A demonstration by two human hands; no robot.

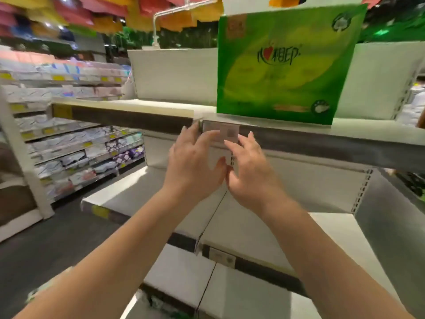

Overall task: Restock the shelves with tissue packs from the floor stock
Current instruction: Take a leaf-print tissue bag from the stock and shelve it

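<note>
Both hands are raised side by side, almost touching, with fingers spread and relaxed and nothing gripped. The left hand (192, 162) and right hand (250, 171) are held just in front of the price label (220, 132) on the shelf edge (322, 141). Above and right of the hands, a green tissue pack (285, 65) is stood upright on that shelf.

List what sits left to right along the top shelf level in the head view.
Stocked aisle shelving in the background → bare white shelf board → white price tag on the shelf edge, just above both hands → green tissue pack, standing upright on the shelf.
</note>
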